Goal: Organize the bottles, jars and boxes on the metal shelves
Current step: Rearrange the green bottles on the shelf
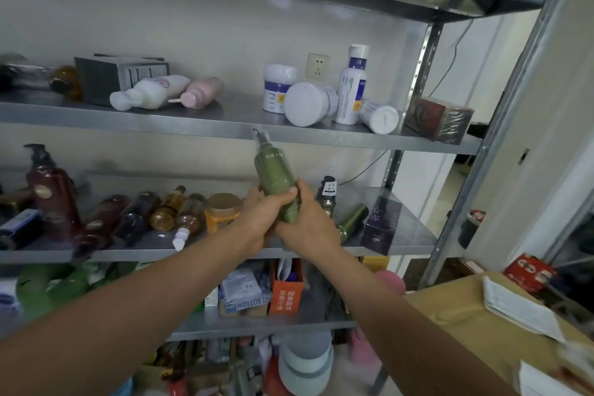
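While left hand [257,223] curls round its lower body and right hand [307,225] wraps base, hiding it, green bottle [274,175] tilts up between them: smooth matte cylinder, slim nozzle blurred. Above hands, white round jar [305,104] lies sideways on metal shelf [193,125]. Right of right hand, second green bottle [352,218] half hidden.

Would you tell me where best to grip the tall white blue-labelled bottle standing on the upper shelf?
Probably around its upper body below the cap, from the front: the tall white bottle stands upright, while a toppled white jar and a fallen white bottle crowd its base.
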